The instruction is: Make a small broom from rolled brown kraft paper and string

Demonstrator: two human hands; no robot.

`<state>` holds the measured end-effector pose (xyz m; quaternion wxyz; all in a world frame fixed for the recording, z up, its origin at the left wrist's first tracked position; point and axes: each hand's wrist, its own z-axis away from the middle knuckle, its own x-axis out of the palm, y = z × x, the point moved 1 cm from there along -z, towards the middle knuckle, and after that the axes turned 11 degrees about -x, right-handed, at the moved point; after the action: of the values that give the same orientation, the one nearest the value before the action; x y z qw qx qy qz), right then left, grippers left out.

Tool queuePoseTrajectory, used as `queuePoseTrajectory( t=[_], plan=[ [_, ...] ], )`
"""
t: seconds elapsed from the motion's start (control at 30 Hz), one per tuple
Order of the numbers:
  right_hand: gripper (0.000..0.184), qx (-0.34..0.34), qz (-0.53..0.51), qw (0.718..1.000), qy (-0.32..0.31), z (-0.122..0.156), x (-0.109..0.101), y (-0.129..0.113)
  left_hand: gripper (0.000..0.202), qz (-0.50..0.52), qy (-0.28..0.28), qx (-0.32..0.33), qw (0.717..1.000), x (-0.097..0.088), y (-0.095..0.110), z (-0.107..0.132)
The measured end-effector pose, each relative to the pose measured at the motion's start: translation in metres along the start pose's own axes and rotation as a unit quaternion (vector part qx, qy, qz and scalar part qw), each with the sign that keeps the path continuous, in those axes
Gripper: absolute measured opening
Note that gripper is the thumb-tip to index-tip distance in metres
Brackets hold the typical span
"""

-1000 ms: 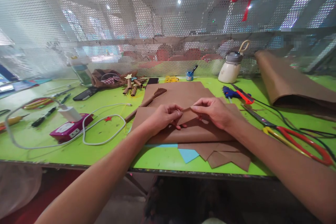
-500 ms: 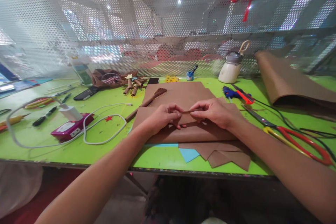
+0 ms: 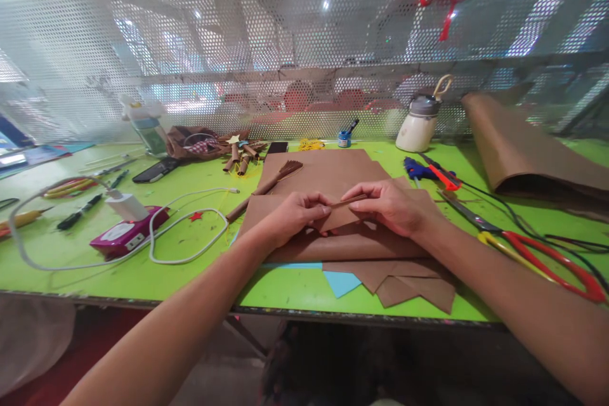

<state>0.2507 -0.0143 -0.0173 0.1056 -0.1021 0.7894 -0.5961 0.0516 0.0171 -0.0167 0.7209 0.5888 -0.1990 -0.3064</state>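
Observation:
My left hand (image 3: 295, 214) and my right hand (image 3: 386, 203) meet over a stack of brown paper sheets (image 3: 328, 171) on the green table (image 3: 143, 273). Both pinch the top fold of a small brown paper piece (image 3: 340, 216), left fingers at its left end, right fingers at its right end. The folded piece hangs just above a larger folded brown sheet (image 3: 352, 246). Brown paper offcuts (image 3: 409, 282) and a blue paper scrap (image 3: 343, 280) lie at the near edge below my hands.
Red-handled scissors (image 3: 537, 250) and a blue-orange glue gun (image 3: 428, 171) lie right. A brown paper roll (image 3: 523, 146) sits far right, a white jug (image 3: 419, 124) behind. Left are a charger with cable (image 3: 128, 206), a pink box (image 3: 126, 235), pens, a paper broom (image 3: 271, 184), rolled tubes (image 3: 240, 158).
My hands have drawn closer and pressed the small brown piece into a tighter fold; its right end now tilts slightly upward. Nothing else on the table has moved.

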Motion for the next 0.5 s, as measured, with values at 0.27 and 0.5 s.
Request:
queuePoseTrajectory(
  t=[0.27, 0.5],
  plan=[
    [0.012, -0.059, 0.253, 0.964, -0.060, -0.004, 0.000, 0.007, 0.018, -0.254, 0.108, 0.045, 0.960, -0.006, -0.003, -0.005],
    [0.013, -0.151, 0.408, 0.891, -0.126, -0.011, -0.004, 0.022, 0.017, -0.414, 0.122, 0.095, 0.897, -0.005, -0.006, -0.013]
  ],
)
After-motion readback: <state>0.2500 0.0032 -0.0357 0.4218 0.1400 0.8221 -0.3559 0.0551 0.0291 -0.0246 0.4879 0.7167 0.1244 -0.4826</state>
